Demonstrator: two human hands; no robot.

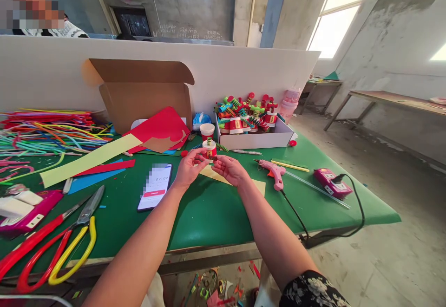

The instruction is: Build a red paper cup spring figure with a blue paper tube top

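Note:
A small red-and-white paper cup (209, 151) stands upside down between my hands, with a green coil on top and dark green coiled arms at its sides. My left hand (190, 168) pinches it from the left, thumb and fingers at its lower edge. On the other side, my right hand (232, 171) has its thumb and fingertips closed at the cup's lower right edge; a small dark piece shows there, too small to make out. Beneath the hands lies a sheet of pale yellow paper (257, 187). Just behind stands another paper cup (207, 131), upright.
A white box (258, 140) holds several finished cup figures. To the right lie a pink glue gun (276, 173) and a corded power strip (332, 182). Leftward are a phone (155, 188), large scissors (85, 216), coloured paper (101, 156) and pipe cleaners (52, 133).

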